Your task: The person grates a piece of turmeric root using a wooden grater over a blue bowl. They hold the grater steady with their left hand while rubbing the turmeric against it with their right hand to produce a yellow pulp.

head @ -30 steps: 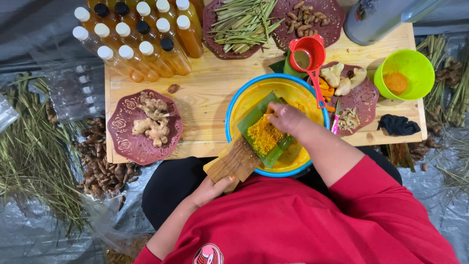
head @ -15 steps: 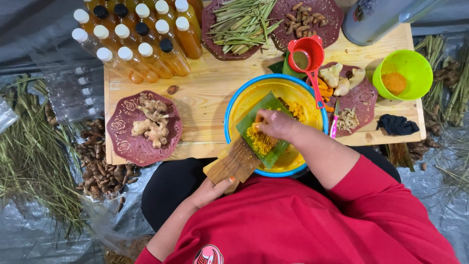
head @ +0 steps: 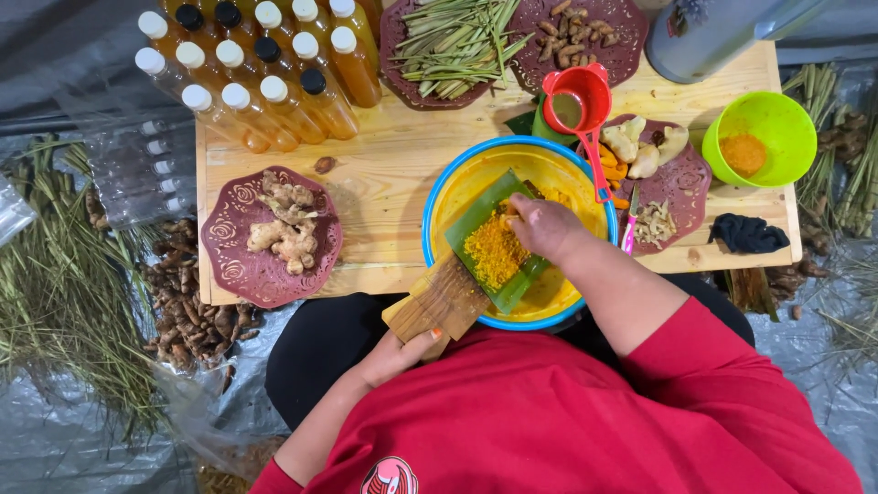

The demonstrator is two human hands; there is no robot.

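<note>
A yellow bowl with a blue rim (head: pixel 448 197) sits at the near edge of a low wooden table (head: pixel 393 165). A wooden grater board (head: pixel 444 302) leans into it, lined with a green leaf (head: pixel 476 220) heaped with orange grated pulp (head: pixel 492 252). My left hand (head: pixel 398 352) grips the board's near end. My right hand (head: pixel 547 229) presses a small orange root piece, mostly hidden under the fingers, against the upper part of the board.
A maroon plate of ginger roots (head: pixel 274 233) lies left. Capped bottles of amber liquid (head: pixel 265 78) stand at back left. Plates of lemongrass (head: pixel 453 41) and brown roots (head: pixel 576 32), a red cup (head: pixel 574 105), a green bowl of orange powder (head: pixel 759 137), a black cloth (head: pixel 745 233).
My right hand slid down the board toward me, then back up to its far end. The left hand kept hold of the board.
</note>
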